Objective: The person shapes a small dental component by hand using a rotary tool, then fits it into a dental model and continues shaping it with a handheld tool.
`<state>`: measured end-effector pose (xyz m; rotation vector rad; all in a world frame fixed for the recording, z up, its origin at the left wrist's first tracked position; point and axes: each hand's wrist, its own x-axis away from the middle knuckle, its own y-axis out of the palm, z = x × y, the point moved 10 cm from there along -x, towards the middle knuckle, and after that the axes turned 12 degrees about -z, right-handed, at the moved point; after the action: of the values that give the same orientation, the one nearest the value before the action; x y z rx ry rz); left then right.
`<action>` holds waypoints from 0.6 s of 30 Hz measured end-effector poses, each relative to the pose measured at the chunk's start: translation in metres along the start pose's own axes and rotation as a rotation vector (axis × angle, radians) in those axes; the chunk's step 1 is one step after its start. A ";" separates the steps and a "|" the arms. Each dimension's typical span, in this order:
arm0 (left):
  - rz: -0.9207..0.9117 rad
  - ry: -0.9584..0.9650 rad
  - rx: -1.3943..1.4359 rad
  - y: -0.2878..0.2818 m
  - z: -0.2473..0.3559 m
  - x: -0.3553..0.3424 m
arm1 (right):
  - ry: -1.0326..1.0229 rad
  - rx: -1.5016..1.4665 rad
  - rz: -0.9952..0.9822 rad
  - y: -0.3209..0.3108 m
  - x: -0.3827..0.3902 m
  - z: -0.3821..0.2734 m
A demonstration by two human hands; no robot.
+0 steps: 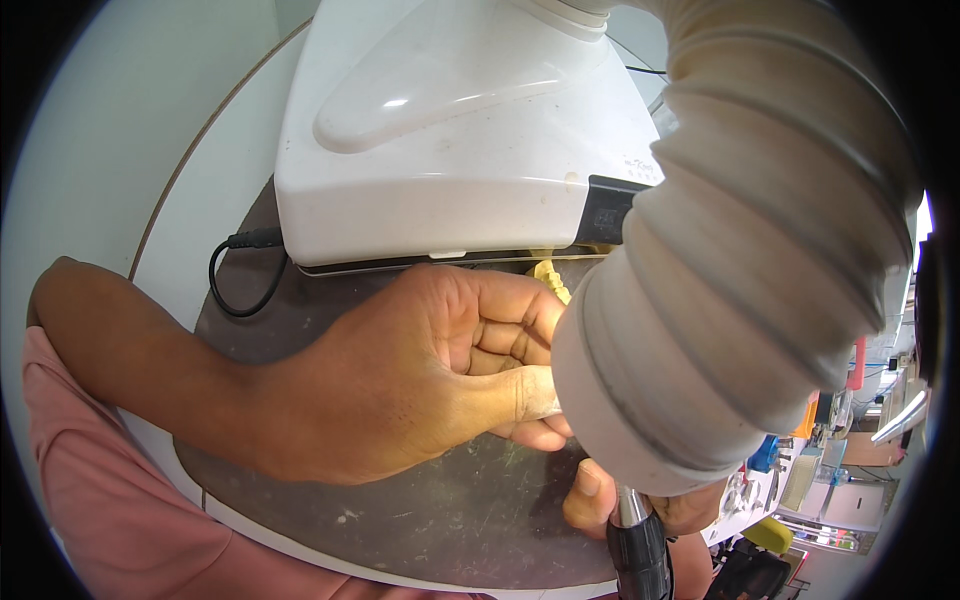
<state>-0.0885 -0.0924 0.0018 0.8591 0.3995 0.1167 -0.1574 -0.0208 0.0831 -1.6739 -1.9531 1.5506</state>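
Observation:
My left hand (400, 380) reaches in from the left, its fingers curled inward and its thumb stretched toward the hose mouth. Whatever the thumb and fingertips pinch is hidden behind the corrugated hose (760, 240). Below the hose mouth, my right hand (590, 497) grips a rotary handpiece (640, 550) with a silver nose and a black body. Its working tip cannot be seen. Just beyond my left fingers lies a small, knobbly yellow piece (551, 281), partly covered by the hose; it resembles a dental cast.
A white machine (430, 210) with a black panel stands at the back of the grey mat (400, 535). A black cable (225, 290) loops from its left side. The wide hose overhangs the right half. Tools and containers crowd another bench (790, 480) at far right.

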 end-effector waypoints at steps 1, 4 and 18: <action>-0.003 0.018 0.019 0.002 0.003 -0.002 | 0.000 -0.002 0.000 -0.001 0.000 -0.002; 0.123 -0.116 -0.068 -0.003 0.001 0.007 | 0.126 0.011 -0.064 0.006 -0.001 0.008; 0.014 -0.024 0.003 -0.001 0.001 0.001 | 0.078 -0.015 -0.125 0.005 -0.002 0.003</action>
<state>-0.0868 -0.0935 0.0016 0.8661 0.3707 0.1187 -0.1558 -0.0252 0.0792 -1.5597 -1.9934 1.4092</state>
